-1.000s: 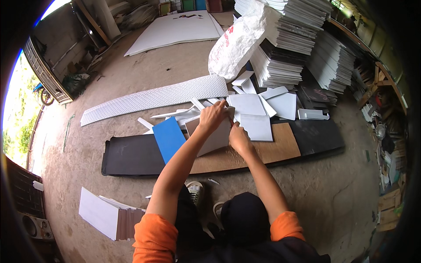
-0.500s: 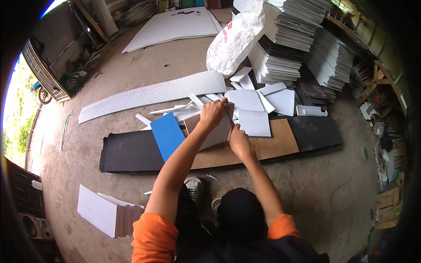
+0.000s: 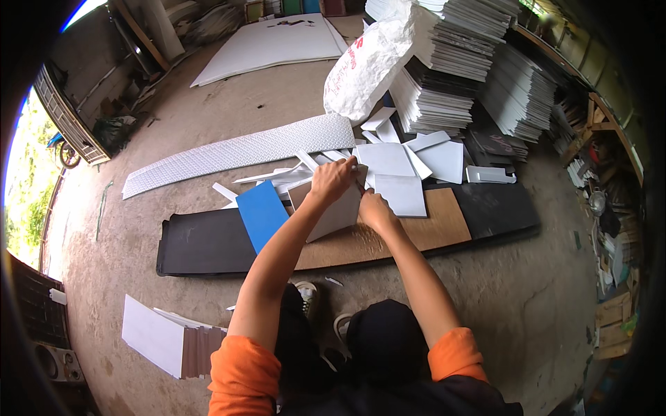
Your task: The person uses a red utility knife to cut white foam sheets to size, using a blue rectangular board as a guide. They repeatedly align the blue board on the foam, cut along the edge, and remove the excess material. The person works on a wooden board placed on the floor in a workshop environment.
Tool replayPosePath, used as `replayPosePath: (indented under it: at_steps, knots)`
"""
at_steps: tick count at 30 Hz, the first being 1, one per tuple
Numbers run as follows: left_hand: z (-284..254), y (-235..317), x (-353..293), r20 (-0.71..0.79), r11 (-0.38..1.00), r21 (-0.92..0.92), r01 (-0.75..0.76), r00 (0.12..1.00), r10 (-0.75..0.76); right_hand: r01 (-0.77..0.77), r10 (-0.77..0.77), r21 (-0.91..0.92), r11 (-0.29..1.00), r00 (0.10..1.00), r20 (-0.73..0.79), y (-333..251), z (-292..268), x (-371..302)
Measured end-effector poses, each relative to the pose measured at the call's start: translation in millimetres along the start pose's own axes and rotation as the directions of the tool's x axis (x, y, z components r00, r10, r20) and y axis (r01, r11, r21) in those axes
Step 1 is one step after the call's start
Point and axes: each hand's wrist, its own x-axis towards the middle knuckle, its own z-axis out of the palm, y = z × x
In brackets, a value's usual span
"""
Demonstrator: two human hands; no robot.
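Observation:
My left hand (image 3: 333, 179) is closed over the upper edge of a pale grey panel (image 3: 340, 213), which stands tilted above a brown board (image 3: 437, 222). Just right of it and lower, my right hand (image 3: 377, 210) is closed against the panel's right edge. A slim dark object shows at its fingers, mostly hidden, and I cannot make out its kind. A blue sheet (image 3: 262, 215) leans left of the panel. White sheets (image 3: 400, 193) and white offcuts (image 3: 277, 179) lie behind and beside my hands.
Black boards (image 3: 208, 239) lie under the brown one. Beyond are a textured white strip (image 3: 236, 152), a white sack (image 3: 368, 69) and tall sheet stacks (image 3: 468, 41). A stack of cut panels (image 3: 156, 340) stands at the near left, and a large white sheet (image 3: 270, 48) lies far off.
My right hand has moved slightly up along the panel's edge, closer to my left hand. The left hand keeps its grip on the panel. The whole view has shifted a little.

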Motion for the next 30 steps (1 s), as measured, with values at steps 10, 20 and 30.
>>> replayPosePath:
  at_steps: [10, 20, 30]
  knots:
    - [6.0, -1.6, 6.8, 0.071, 0.998, 0.036, 0.059, 0.996, -0.062, 0.095, -0.096, 0.027, 0.995, 0.994, 0.056, 6.1, 11.8, -3.0]
    - [3.5, 0.4, -0.6, -0.071, 0.995, 0.091, -0.032, 0.997, 0.038, -0.024, 0.025, 0.113, 0.993, 1.0, -0.011, 3.2, 10.4, -21.2]
    - [-0.7, 15.1, -2.5, 0.042, 0.998, 0.057, -0.038, 0.998, 0.036, 0.069, -0.067, -0.017, 0.997, 0.993, 0.095, 24.9, 16.2, 2.0]
